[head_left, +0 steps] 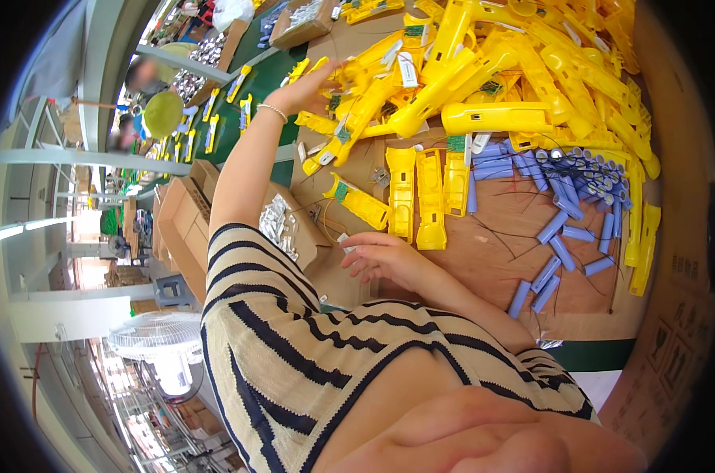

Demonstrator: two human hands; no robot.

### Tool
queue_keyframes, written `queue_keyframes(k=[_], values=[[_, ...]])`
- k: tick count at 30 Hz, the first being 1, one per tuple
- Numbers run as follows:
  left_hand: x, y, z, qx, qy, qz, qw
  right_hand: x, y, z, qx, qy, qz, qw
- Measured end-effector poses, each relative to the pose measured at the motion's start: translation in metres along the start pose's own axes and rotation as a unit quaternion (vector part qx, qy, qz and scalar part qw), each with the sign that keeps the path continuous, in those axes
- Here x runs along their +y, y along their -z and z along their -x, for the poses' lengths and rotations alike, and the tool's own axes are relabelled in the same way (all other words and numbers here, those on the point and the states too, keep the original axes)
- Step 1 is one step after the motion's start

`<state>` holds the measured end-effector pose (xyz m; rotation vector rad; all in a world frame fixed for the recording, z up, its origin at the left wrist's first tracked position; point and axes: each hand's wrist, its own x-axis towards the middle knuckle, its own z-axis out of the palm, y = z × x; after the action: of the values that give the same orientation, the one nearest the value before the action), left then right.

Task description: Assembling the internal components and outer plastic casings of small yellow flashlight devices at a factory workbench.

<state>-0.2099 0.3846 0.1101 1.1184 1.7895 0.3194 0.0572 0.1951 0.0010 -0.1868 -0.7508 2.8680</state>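
Note:
My left hand, with a beaded bracelet at its wrist, reaches to the near-left side of a heap of yellow plastic housings. Motion smears its fingertips, so any hold is hidden. Lower down, my right hand has loosely bent fingers standing apart. A small white piece lies at its uppermost fingertip; whether they touch is unclear. Just above is a yellow half-shell with a green circuit board and a thin wire. Several more half-shells lie side by side to its right.
Blue cylindrical cells with dark wires lie on brown cardboard at the right. A carton and a box of silvery parts stand left. Beyond runs a green bench with more parts, and a person there. A fan stands lower left.

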Motion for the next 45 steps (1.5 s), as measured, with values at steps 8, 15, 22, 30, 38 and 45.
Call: queue_keyframes(k=[8,15,22,30,38,45], values=[[-0.095,0.124,-0.061,0.37,-0.158,-0.27,0.875,0.0,-0.005,-0.002,0.013,-0.014,-0.004,1.0],[-0.101,0.076,-0.108,0.329,0.083,-0.332,0.88,-0.001,0.0,0.002,0.024,-0.003,-0.015,1.0],[-0.092,0.084,-0.093,0.171,-0.068,-0.247,0.952,-0.001,-0.001,0.0,0.024,-0.013,-0.045,0.999],[-0.062,0.019,-0.041,0.203,-0.264,-0.418,0.845,-0.001,0.0,-0.001,0.038,-0.016,-0.034,0.999],[-0.06,0.019,0.056,0.336,-0.268,-0.43,0.794,0.003,0.001,-0.003,0.03,-0.031,-0.01,0.999],[-0.035,-0.055,0.186,0.424,-0.386,-0.534,0.621,-0.001,0.0,-0.008,0.021,0.0,0.008,1.0]])
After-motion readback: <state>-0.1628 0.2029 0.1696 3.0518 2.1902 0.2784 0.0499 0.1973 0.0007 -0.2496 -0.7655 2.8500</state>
